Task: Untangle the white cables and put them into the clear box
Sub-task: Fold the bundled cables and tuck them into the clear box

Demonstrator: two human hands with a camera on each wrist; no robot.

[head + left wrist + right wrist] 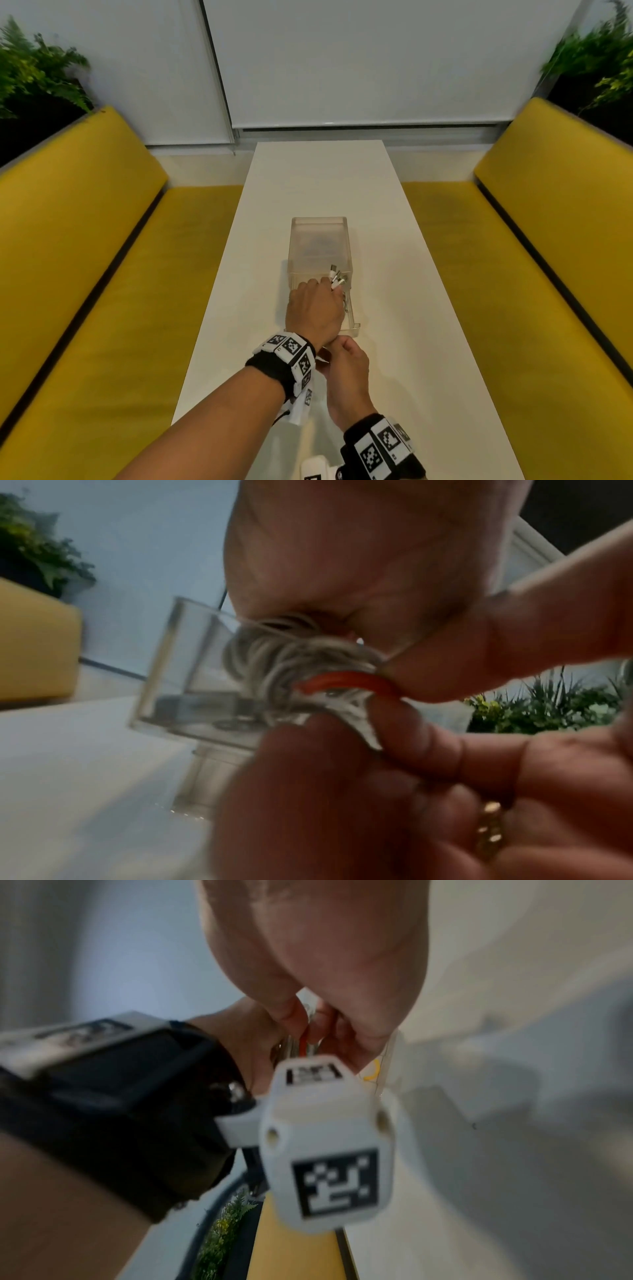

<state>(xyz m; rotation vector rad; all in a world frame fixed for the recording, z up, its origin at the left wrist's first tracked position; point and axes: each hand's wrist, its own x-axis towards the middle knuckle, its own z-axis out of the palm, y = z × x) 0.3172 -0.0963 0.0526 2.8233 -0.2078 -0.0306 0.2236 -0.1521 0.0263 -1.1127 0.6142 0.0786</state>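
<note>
The left hand (315, 310) reaches over the open front of the clear box (318, 240), which stands in the middle of the long white worktop (318, 178). Its grip is closed around a coiled bundle of white cables (291, 656), and a few connector ends (337, 275) poke out past the knuckles, right at the box's opening. The right hand (346, 373) sits just behind the left wrist, its fingers curled in a pinch on a red band (342, 681) that loops around the bundle (the left wrist view shows this best, though it is blurred). Yellow benches (85, 257) run along both sides of the worktop, with green plants (34, 68) in the corners behind them.
</note>
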